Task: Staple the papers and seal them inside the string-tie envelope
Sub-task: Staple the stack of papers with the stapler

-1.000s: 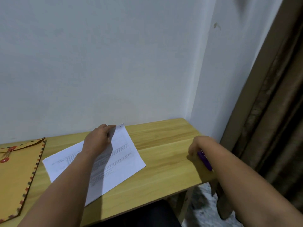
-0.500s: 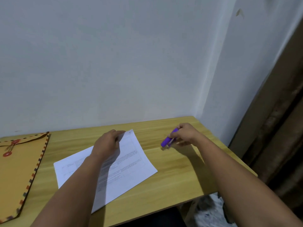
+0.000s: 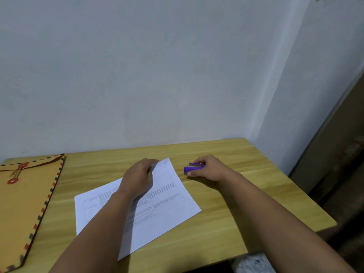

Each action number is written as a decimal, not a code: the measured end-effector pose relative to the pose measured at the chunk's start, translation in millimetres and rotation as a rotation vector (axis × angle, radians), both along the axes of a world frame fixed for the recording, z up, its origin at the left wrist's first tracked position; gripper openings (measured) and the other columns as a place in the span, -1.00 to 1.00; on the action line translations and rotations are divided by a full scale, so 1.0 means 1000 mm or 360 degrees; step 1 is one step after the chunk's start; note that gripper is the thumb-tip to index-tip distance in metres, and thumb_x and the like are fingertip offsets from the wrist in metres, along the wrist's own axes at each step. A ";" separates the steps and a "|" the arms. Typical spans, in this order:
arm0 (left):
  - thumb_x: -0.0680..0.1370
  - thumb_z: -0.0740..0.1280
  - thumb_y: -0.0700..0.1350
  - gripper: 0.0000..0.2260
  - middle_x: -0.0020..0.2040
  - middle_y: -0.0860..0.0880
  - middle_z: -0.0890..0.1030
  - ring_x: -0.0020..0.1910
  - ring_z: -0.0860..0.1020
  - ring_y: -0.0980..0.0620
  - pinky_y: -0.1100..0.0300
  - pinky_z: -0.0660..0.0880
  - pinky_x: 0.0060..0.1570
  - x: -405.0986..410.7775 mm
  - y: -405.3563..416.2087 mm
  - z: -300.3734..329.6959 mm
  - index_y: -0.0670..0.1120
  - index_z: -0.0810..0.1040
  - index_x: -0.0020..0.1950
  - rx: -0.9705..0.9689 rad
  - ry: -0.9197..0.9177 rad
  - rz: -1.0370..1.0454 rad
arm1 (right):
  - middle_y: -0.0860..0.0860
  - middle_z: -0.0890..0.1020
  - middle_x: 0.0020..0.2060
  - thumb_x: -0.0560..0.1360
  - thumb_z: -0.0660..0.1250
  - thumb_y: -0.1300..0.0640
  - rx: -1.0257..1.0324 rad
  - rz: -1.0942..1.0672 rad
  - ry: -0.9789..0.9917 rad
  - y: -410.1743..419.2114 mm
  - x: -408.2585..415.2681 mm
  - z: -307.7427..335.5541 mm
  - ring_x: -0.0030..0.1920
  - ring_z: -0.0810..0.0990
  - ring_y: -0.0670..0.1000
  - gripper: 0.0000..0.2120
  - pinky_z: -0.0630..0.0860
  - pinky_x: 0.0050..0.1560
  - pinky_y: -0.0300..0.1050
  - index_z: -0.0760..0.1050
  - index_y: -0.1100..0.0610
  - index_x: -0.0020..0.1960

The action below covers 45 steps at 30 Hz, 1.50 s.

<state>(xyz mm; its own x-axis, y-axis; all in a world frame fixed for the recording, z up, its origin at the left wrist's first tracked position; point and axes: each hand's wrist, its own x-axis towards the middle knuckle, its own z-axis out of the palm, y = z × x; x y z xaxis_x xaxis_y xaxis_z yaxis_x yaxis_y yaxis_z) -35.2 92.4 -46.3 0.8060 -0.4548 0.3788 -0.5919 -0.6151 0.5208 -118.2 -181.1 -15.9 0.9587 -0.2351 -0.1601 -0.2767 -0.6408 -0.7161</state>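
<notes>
Head view, lower centre: right hand [image 3: 208, 168] curled round stapler [image 3: 192, 168], purple body pinched between thumb and fingers, nose aimed left at the far corner of the papers [image 3: 167, 196], just beside it but apart. Left hand [image 3: 137, 177] lying on the papers near that same corner, fingers bent over the far edge; cannot tell whether pinching the sheets or merely pressing them flat. Papers spread at a slant across the middle of the table [image 3: 246, 194], print facing up. Envelope [image 3: 25, 203] at left edge of frame, flap down, string wound between its red buttons, well apart from the papers. Probable step in hand: bringing the stapler to the corner. To do it well: square the sheets first, keep them pinned or lift the corner slightly, slide it fully into the stapler's mouth, hold the stapler level, press down firmly once. Risk, as a judgement: sheets shifting out of line if the left hand lets up too soon.
</notes>
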 end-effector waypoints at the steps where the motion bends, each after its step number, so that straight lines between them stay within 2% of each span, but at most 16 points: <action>1: 0.56 0.20 -0.26 -0.63 0.04 0.16 0.63 0.04 0.57 0.07 0.12 0.51 -0.07 0.001 0.000 -0.002 0.07 0.59 0.24 -0.0025 -0.0003 0.0015 | 0.13 0.76 -0.01 0.12 0.74 -0.29 0.0146 -0.0011 -0.0036 0.000 0.005 -0.005 0.06 0.74 0.16 -0.38 0.63 0.23 0.23 0.73 0.06 0.01; 2: 0.59 0.20 -0.22 -0.70 0.06 0.16 0.64 0.05 0.57 0.08 0.12 0.51 -0.04 0.001 0.000 -0.005 0.05 0.59 0.22 -0.0052 -0.0006 0.0032 | 0.18 0.75 -0.03 0.07 0.77 -0.26 0.0255 0.0001 -0.0063 0.001 0.010 -0.009 0.06 0.75 0.21 -0.37 0.63 0.22 0.30 0.73 0.08 -0.02; 4: 0.63 0.19 -0.18 -0.77 0.01 0.16 0.64 0.01 0.57 0.08 0.13 0.50 -0.08 0.001 -0.001 -0.009 0.04 0.58 0.16 -0.0092 -0.0015 0.0042 | 0.23 0.74 -0.04 0.12 0.76 -0.22 0.0307 0.0082 -0.0110 0.010 0.014 -0.005 0.06 0.73 0.26 -0.43 0.61 0.22 0.34 0.74 0.10 -0.04; 6: 0.63 0.18 -0.18 -0.79 -0.07 0.18 0.61 -0.06 0.54 0.09 0.16 0.45 -0.15 0.001 -0.002 -0.011 0.05 0.55 0.11 -0.0110 -0.0013 0.0037 | 0.19 0.73 -0.04 0.19 0.72 -0.23 0.0277 0.0162 -0.0111 0.020 0.018 0.003 0.05 0.72 0.23 -0.50 0.61 0.22 0.22 0.75 0.07 -0.04; 9: 0.62 0.17 -0.19 -0.80 -0.12 0.19 0.59 -0.11 0.53 0.11 0.17 0.43 -0.19 0.003 -0.002 -0.012 0.07 0.53 0.07 -0.0117 -0.0018 0.0014 | 0.10 0.74 -0.07 0.28 0.68 -0.19 0.0218 0.0257 -0.0100 0.027 0.026 0.008 -0.09 0.67 0.02 -0.60 0.56 0.03 -0.02 0.76 0.04 -0.04; 10: 0.62 0.17 -0.19 -0.80 -0.13 0.19 0.59 -0.12 0.52 0.11 0.17 0.42 -0.20 0.003 -0.002 -0.013 0.07 0.52 0.07 -0.0121 -0.0013 0.0007 | 0.08 0.74 -0.07 0.30 0.68 -0.18 0.0210 0.0273 -0.0107 0.030 0.028 0.008 -0.10 0.66 0.01 -0.62 0.54 0.01 -0.06 0.76 0.04 -0.04; 13: 0.61 0.17 -0.19 -0.80 -0.14 0.20 0.59 -0.13 0.52 0.10 0.15 0.43 -0.20 0.004 -0.001 -0.014 0.08 0.51 0.06 -0.0138 -0.0014 -0.0023 | 0.09 0.75 -0.05 0.30 0.68 -0.16 0.0267 0.0294 -0.0144 0.037 0.033 0.008 -0.05 0.70 0.07 -0.63 0.55 0.01 -0.06 0.76 0.04 -0.03; 16: 0.61 0.17 -0.19 -0.80 -0.16 0.19 0.58 -0.14 0.52 0.10 0.12 0.46 -0.18 0.004 -0.001 -0.014 0.08 0.52 0.05 -0.0146 -0.0028 -0.0051 | 0.08 0.76 -0.07 0.35 0.68 -0.09 0.0321 0.0312 -0.0175 0.040 0.035 0.007 -0.12 0.66 -0.05 -0.70 0.52 -0.03 -0.12 0.77 0.05 -0.04; 20: 0.61 0.17 -0.19 -0.79 -0.15 0.20 0.58 -0.14 0.52 0.10 0.12 0.47 -0.18 0.004 -0.001 -0.015 0.08 0.53 0.07 -0.0145 -0.0035 -0.0060 | 0.12 0.75 -0.05 0.36 0.67 -0.08 0.0359 0.0329 -0.0217 0.042 0.037 0.006 -0.11 0.64 -0.05 -0.71 0.51 -0.03 -0.14 0.77 0.06 -0.03; 26: 0.61 0.17 -0.18 -0.79 -0.15 0.19 0.59 -0.14 0.52 0.11 0.11 0.47 -0.18 0.004 0.000 -0.016 0.09 0.53 0.07 -0.0142 -0.0030 -0.0064 | 0.05 0.76 -0.11 0.41 0.63 -0.04 0.0406 0.0298 -0.0267 0.042 0.037 0.000 -0.15 0.65 -0.12 -0.79 0.51 -0.02 -0.18 0.76 0.07 -0.08; 31: 0.61 0.18 -0.18 -0.79 -0.13 0.20 0.60 -0.13 0.53 0.11 0.15 0.46 -0.18 0.004 -0.001 -0.015 0.08 0.53 0.08 -0.0126 -0.0023 -0.0085 | 0.03 0.75 -0.21 0.43 0.63 0.06 0.0470 0.0223 -0.0386 0.045 0.038 -0.009 -0.20 0.65 -0.09 -0.84 0.52 -0.11 -0.16 0.78 0.14 -0.08; 35: 0.61 0.18 -0.19 -0.79 -0.15 0.19 0.59 -0.15 0.53 0.10 0.18 0.43 -0.20 0.007 -0.001 -0.017 0.08 0.54 0.08 -0.0153 -0.0020 -0.0062 | -0.04 0.77 -0.14 0.42 0.64 0.02 0.0435 0.0231 -0.0377 0.049 0.037 -0.009 -0.09 0.71 -0.05 -0.79 0.57 -0.03 -0.14 0.77 0.09 -0.02; 38: 0.61 0.19 -0.21 -0.79 -0.19 0.21 0.56 -0.17 0.50 0.12 0.21 0.37 -0.21 0.008 -0.002 -0.017 0.06 0.55 0.08 -0.0141 -0.0022 -0.0033 | -0.07 0.74 -0.20 0.39 0.65 -0.08 0.0236 0.0279 -0.0221 0.039 0.033 0.003 -0.19 0.64 -0.13 -0.76 0.49 -0.13 -0.26 0.75 0.04 -0.07; 40: 0.60 0.21 -0.22 -0.79 -0.17 0.21 0.53 -0.16 0.49 0.11 0.19 0.37 -0.19 0.006 -0.006 -0.019 0.02 0.57 0.09 -0.0129 -0.0040 -0.0042 | -0.01 0.73 -0.20 0.33 0.64 -0.21 0.0014 0.0158 -0.0188 0.018 0.024 0.004 -0.20 0.62 -0.09 -0.66 0.48 -0.14 -0.17 0.73 0.03 -0.10; 42: 0.58 0.21 -0.20 -0.78 -0.08 0.15 0.55 -0.09 0.52 0.05 0.10 0.47 -0.12 0.003 -0.014 -0.021 0.02 0.58 0.11 -0.0085 -0.0099 -0.0099 | -0.03 0.69 -0.23 0.27 0.58 -0.34 -0.0286 -0.0060 -0.0187 -0.009 0.005 0.001 -0.18 0.63 -0.04 -0.56 0.50 -0.13 -0.09 0.70 0.00 -0.12; 45: 0.54 0.21 -0.15 -0.73 -0.02 0.05 0.55 -0.02 0.51 -0.08 0.00 0.45 -0.10 -0.008 -0.043 -0.025 0.04 0.62 0.14 0.0113 -0.0201 -0.0223 | -0.05 0.60 -0.13 0.35 0.49 -0.38 -0.0741 -0.0292 -0.0116 -0.043 -0.036 -0.002 -0.09 0.60 0.03 -0.56 0.56 -0.07 -0.04 0.66 -0.03 -0.07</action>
